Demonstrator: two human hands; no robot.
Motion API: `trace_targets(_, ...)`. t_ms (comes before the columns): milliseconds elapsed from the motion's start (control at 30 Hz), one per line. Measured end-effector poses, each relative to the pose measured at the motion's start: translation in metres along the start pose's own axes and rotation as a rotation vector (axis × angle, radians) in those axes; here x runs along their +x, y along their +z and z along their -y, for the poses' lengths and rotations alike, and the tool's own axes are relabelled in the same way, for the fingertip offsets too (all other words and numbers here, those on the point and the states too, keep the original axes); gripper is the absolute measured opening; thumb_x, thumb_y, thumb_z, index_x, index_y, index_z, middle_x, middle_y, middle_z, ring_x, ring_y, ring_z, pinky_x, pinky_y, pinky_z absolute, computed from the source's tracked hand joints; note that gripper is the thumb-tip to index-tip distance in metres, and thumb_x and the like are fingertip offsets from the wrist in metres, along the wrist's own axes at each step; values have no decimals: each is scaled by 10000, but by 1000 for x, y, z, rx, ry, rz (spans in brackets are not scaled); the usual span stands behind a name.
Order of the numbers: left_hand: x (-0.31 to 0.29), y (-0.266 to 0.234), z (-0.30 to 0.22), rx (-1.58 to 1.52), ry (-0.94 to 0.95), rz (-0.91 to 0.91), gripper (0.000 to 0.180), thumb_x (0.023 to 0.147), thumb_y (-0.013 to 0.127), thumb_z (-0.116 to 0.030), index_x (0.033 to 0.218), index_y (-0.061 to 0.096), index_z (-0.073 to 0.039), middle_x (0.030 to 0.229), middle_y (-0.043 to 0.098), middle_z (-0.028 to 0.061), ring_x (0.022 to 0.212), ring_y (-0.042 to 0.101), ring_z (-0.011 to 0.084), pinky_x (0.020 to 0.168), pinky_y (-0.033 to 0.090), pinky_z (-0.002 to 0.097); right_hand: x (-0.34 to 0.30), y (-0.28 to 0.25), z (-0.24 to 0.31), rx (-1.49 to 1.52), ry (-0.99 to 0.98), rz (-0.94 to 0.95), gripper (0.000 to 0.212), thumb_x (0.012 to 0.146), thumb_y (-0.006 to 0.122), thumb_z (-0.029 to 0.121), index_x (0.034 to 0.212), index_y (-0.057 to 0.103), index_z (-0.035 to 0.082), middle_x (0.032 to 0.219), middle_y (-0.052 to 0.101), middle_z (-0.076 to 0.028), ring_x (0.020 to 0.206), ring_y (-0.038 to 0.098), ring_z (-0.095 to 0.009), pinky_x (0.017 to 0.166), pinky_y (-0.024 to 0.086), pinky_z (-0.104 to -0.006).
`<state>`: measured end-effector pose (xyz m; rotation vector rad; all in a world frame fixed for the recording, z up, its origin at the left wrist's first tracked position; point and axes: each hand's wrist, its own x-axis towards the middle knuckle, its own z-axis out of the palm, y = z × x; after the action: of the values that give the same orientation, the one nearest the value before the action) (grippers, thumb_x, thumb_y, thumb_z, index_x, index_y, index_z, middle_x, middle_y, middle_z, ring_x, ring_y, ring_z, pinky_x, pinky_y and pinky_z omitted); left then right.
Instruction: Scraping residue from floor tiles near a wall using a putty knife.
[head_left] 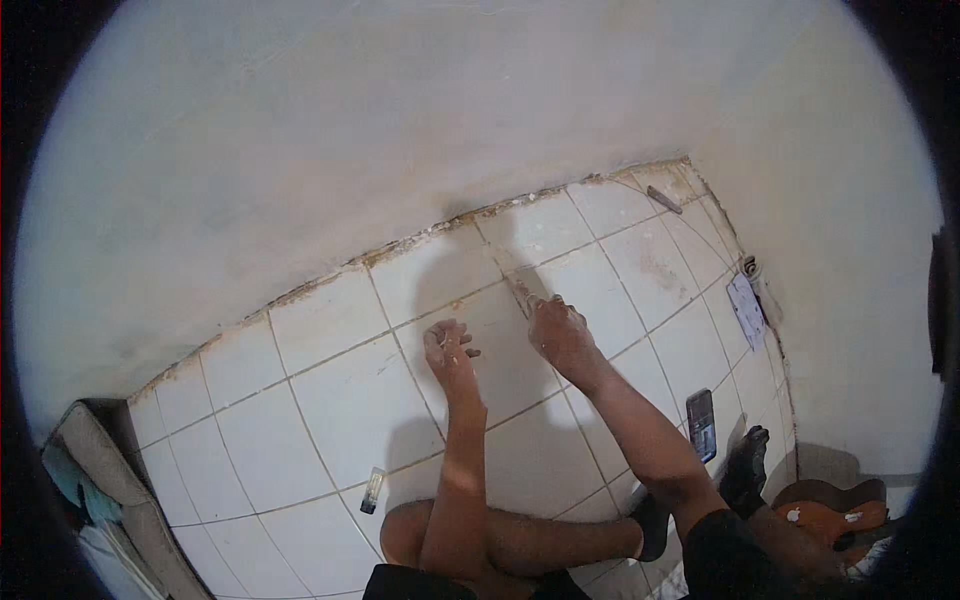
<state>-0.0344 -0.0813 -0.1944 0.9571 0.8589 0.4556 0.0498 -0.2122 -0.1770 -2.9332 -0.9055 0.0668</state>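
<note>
My right hand [562,335] is closed around a slim hand tool [521,291]. Its narrow end points away from me, at a grout line between the white floor tiles [320,430]; whether it touches the floor I cannot tell. The exact kind of tool is hard to make out. To its left my left hand [452,350] hovers over the tiles, palm partly up, fingers loosely curled and apart, with pale dust on them. A small brownish crumb patch [457,305] lies on the floor just beyond it.
A plastered wall [400,120] meets the floor along a crumbling edge. Near the corner lies a small dark-handled tool [664,200]. A phone [701,425], a paper sheet [746,311], a small clear-and-black item [372,491] and a guitar [825,515] surround my folded legs. A cushion [100,450] stands left.
</note>
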Motion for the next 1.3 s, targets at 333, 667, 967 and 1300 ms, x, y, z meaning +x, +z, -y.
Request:
trace_targets(333,1,1,2,-9,0,-16,205,814,583,-181,950,519,-42,878,519,64,746,535,156,583,449,267,21,-6,-1,95,76,261,257,843,434,127,1037,546,1,922,609,-218,899,609,-356,789,502,-416)
trace_targets(667,1,-1,3,81,-12,-17,271,841,558,-264,1001,528,-47,908,539,74,798,553,187,645,446,320,32,-9,-3,178,64,243,300,829,418,108,1080,534,-8,971,591,-245,938,594,-381,824,484,-444)
trace_targets(967,4,-1,5,66,-23,-26,262,840,560,-248,1001,530,-42,916,538,71,779,559,188,642,448,309,41,4,-9,-17,-67,-9,174,796,505,92,931,565,-1,787,607,-140,756,638,-275,647,544,-382)
trace_targets(1300,-1,2,9,21,48,19,215,846,553,-227,964,511,-52,889,528,57,766,524,143,557,446,254,67,1,-13,88,4,188,225,822,495,166,1010,557,58,875,629,-165,818,643,-300,738,523,-417)
